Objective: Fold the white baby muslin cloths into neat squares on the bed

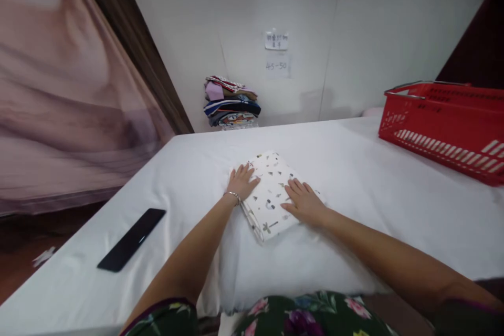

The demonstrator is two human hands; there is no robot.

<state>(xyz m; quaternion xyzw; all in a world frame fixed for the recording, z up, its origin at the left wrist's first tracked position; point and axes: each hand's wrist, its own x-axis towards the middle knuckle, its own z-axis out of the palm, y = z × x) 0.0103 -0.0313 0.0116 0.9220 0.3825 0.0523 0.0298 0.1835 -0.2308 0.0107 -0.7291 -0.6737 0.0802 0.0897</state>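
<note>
A white cloth (271, 197) with small printed figures lies folded into a rough square on the white-covered table. Flat on its left edge rests my left hand (241, 182), fingers spread, with a bracelet at the wrist. On the cloth's right side my right hand (305, 202) also lies open, palm down. Folded layers show along the cloth's lower left edge. Neither hand grips it; both only press on its top.
Left on the table (189, 168) lies a flat black slab (132, 240), perhaps a phone. A red plastic basket (441, 121) stands at the right. Behind the table's far edge is a stack of folded fabrics (232, 105). A pink curtain (71, 89) hangs at the left.
</note>
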